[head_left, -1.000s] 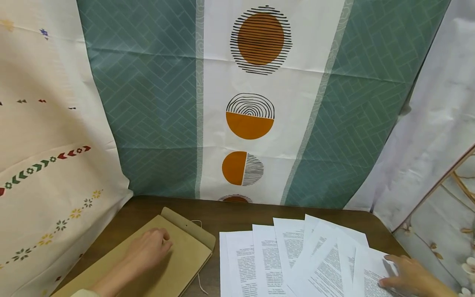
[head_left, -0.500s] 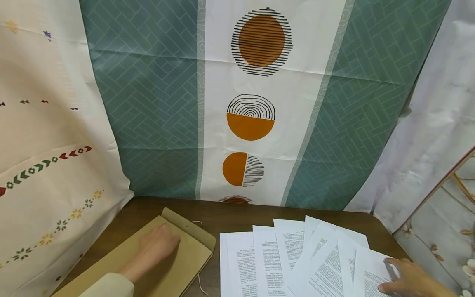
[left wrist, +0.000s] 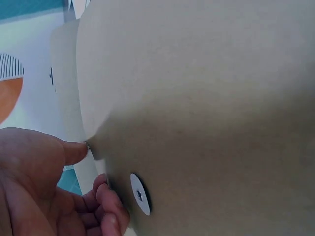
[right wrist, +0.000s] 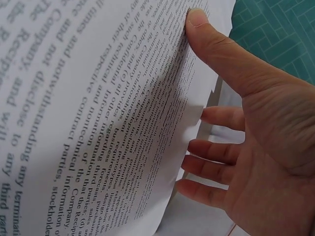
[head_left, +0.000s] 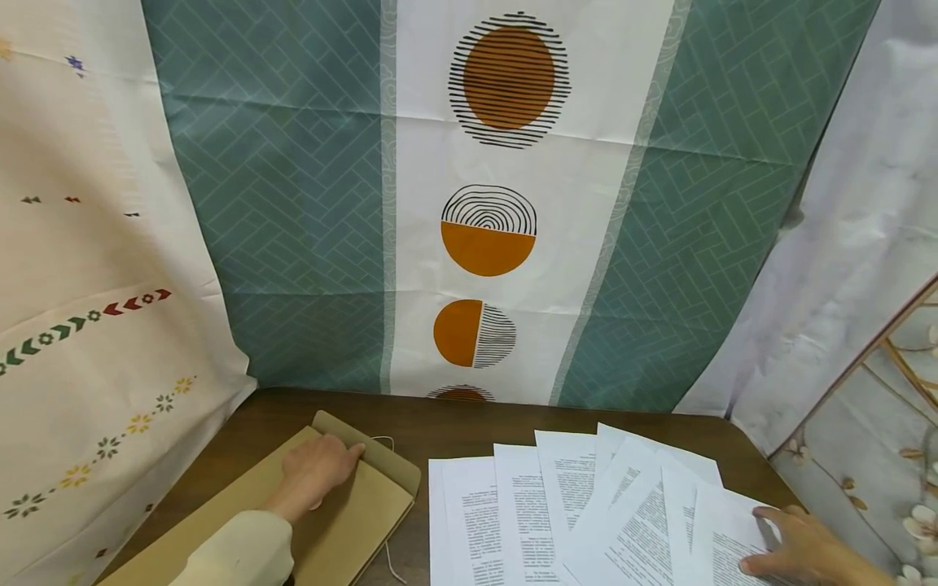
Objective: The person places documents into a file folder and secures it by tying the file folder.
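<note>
Envelope (head_left: 362, 513) lies at left, the left hand (head_left: 315, 472) at its far flap (head_left: 399, 470), fingers curled; I cannot tell whether they grip. At right, I see the right hand (head_left: 799, 544) spread open-fingered, thumb touching the rightmost sheet (head_left: 721, 529).

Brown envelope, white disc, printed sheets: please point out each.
Brown envelope (head_left: 359, 509), head view, its broad face.
White disc (left wrist: 140, 194), left wrist view, its centre.
Printed sheets (head_left: 593, 525), head view, middle of spread.

Green-&-wht cloth (head_left: 308, 244) w/ 4 circle motifs (head_left: 509, 77) hangs behind brn table (head_left: 469, 427), cream cloth (head_left: 110, 252) L, wht drape (head_left: 865, 244) R.
</note>
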The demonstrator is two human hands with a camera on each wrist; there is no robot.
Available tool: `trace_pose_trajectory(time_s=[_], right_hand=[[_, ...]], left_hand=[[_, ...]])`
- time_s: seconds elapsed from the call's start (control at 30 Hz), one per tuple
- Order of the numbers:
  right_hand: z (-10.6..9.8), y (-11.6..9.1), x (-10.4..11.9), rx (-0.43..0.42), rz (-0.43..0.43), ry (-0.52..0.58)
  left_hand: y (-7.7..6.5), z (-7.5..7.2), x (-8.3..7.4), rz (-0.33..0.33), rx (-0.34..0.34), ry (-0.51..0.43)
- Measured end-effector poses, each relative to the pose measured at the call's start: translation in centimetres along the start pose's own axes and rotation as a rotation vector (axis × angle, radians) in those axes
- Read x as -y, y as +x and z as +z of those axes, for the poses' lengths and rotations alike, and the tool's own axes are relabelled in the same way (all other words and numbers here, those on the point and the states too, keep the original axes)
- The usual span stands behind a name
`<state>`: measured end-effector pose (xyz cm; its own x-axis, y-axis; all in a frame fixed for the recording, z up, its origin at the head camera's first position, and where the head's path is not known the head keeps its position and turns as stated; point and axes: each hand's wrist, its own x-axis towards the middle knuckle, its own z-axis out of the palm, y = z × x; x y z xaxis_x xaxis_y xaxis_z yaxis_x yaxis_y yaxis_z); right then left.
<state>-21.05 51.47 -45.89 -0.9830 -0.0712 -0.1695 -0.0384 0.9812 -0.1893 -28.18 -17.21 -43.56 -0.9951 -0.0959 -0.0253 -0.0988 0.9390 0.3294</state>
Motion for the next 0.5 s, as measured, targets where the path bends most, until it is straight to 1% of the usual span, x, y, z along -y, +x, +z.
trace_pose_trajectory(time_s=[0.13,0.27,0.43,0.5], right_hand=[[0.1,-0.1,0.3,-0.020,0.001,-0.026],[0.2,0.1,0.2,-0.010,0.009,-0.020],[0.4,0.6,-0.3,0.012,0.042,-0.027],[0.6,0.6,-0.4,0.003,0.030,-0.033]], left_hand=[[0.6,-0.1,-0.2,-0.018,0.024,0.039],[1.3,-0.2,-0.4,-0.064,0.088,0.069],[1.6,-0.2,-0.7,-0.132,0.169,0.073],[1.7,-0.1,-0.9,-0.146,0.187,0.087]])
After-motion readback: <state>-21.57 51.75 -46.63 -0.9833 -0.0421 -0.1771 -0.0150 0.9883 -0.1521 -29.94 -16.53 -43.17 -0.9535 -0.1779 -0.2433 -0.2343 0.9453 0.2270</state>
